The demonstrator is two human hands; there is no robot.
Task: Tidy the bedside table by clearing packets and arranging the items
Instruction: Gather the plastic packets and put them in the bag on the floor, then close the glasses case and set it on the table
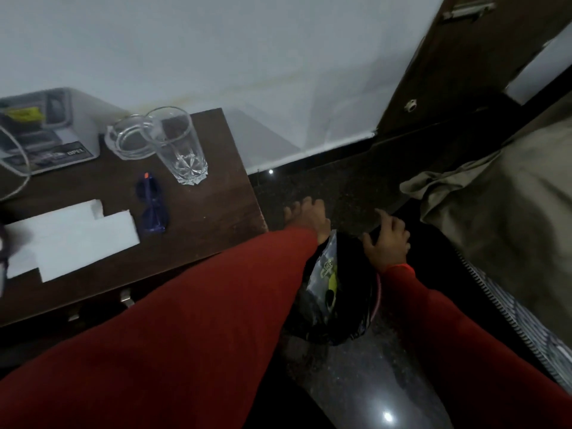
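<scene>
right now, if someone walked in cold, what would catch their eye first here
The two red sleeves fill the foreground, with the left hand and right hand reaching down over a black-lined bin on the floor beside the bedside table. A clear snack packet sticks up in the bin. On the table, a tall cut-glass tumbler stands by a glass ashtray, with blue sunglasses and white paper nearer.

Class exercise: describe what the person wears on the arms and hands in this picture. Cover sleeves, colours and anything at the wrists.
Both arms are covered by long, plain red sleeves with no visible print, reaching the wrists. The left hand and right hand are bare: no gloves, and no rings that can be made out in the blur. At the right wrist a thin, brighter red-orange band shows at the cuff; whether it is a thread, bangle or sleeve edge is unclear.
</scene>
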